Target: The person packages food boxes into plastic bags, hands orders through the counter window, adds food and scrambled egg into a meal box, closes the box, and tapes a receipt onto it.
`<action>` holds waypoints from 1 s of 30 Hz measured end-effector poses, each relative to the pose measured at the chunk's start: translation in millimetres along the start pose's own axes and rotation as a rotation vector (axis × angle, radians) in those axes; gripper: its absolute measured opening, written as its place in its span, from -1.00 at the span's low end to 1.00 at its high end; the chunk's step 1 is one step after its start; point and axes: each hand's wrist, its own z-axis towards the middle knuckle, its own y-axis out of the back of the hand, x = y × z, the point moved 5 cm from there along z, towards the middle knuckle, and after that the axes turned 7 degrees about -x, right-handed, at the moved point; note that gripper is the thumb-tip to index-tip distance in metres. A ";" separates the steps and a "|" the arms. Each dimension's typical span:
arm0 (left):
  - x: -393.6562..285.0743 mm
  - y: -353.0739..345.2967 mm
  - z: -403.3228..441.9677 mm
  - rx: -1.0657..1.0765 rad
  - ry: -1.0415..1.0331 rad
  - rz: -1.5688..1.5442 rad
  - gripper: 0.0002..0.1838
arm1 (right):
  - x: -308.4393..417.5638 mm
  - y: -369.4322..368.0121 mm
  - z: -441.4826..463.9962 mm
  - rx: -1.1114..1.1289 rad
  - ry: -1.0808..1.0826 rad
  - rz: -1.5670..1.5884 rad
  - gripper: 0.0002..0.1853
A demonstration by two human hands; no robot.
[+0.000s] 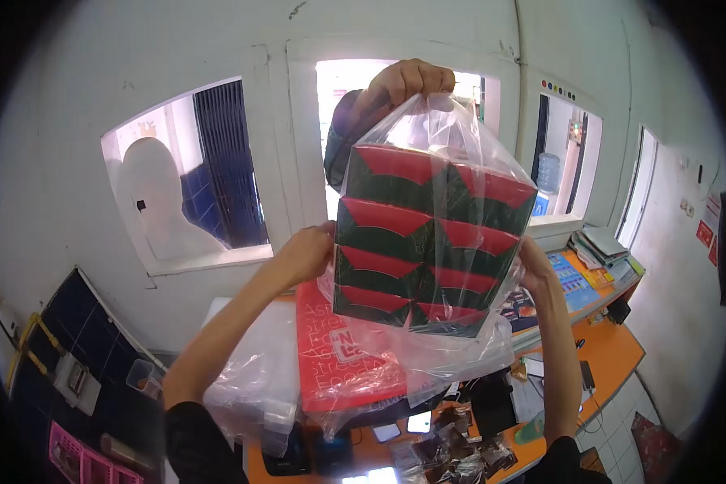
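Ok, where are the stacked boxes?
Head view, centre: inside the clear bag, between left hand and right hand, below another person's hand gripping its top.

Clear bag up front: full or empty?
Full: red-and-green boxes, stacked in two columns, fill the clear bag below its top, bunched in another person's hand.

Small shop, takeaway food counter by the look of it. Serving-type opening [329, 85] in the wall ahead, beyond both hands, another person's hand [411, 81] at it. More openings to either side. Red bag [343, 355] low between left hand [308, 252] and right hand [534, 262], "Street Food" lettering. Orange desk [613, 355] below right hand: phone [419, 422], small packets [452, 452]. Stacked folders [601, 244] past right hand. Frame edges dark, so maybe more shop gear there.
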 end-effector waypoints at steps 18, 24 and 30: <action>-110.1 122.6 -108.0 0.046 -0.050 -0.380 -0.63 | -4.5 -49.1 -25.2 0.005 0.152 -0.011 -0.65; -60.4 120.1 -62.7 -0.095 -0.002 -0.362 -0.63 | 7.5 -16.9 6.6 -0.047 0.222 -0.052 -0.64; 22.7 49.9 23.3 -0.235 0.084 -0.045 -0.41 | 9.7 -15.4 55.5 -0.025 0.247 0.068 -0.68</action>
